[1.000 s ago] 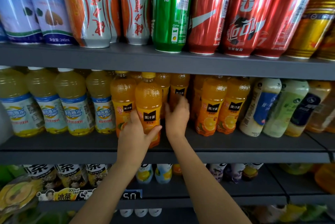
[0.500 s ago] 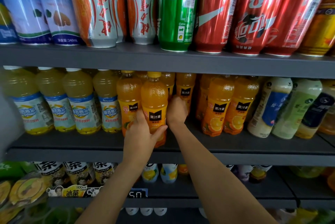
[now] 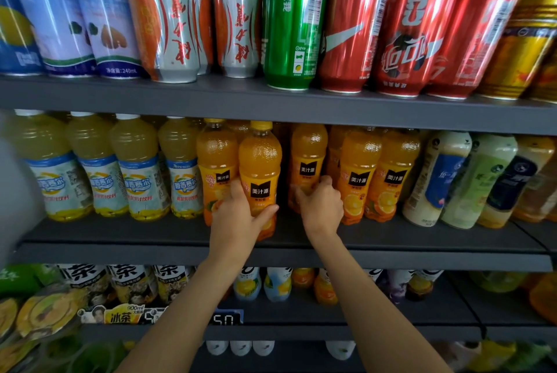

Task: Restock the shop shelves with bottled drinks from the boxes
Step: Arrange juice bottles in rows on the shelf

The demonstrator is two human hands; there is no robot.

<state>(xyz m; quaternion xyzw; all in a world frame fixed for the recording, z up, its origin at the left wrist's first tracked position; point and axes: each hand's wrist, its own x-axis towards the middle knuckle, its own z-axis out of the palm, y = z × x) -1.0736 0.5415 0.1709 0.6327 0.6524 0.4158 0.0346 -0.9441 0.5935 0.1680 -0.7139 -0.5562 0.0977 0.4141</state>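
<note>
Left hand [image 3: 238, 218] and right hand [image 3: 321, 206] each grip a 美汁源 bottle [image 3: 260, 167] (orange juice).

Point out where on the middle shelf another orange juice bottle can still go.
One dark gap on the middle shelf: between the bottle in the left hand and the bottle the right hand grips. The bare front strip runs along the edge before the rows. Elsewhere crowded: pale yellow bottles leftward, white bottles rightward, shoulder to shoulder.

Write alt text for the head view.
Both hands hold orange juice bottles on the middle shelf: the left hand grips the front bottle, the right hand grips the bottle behind. Cans line the shelf above.
</note>
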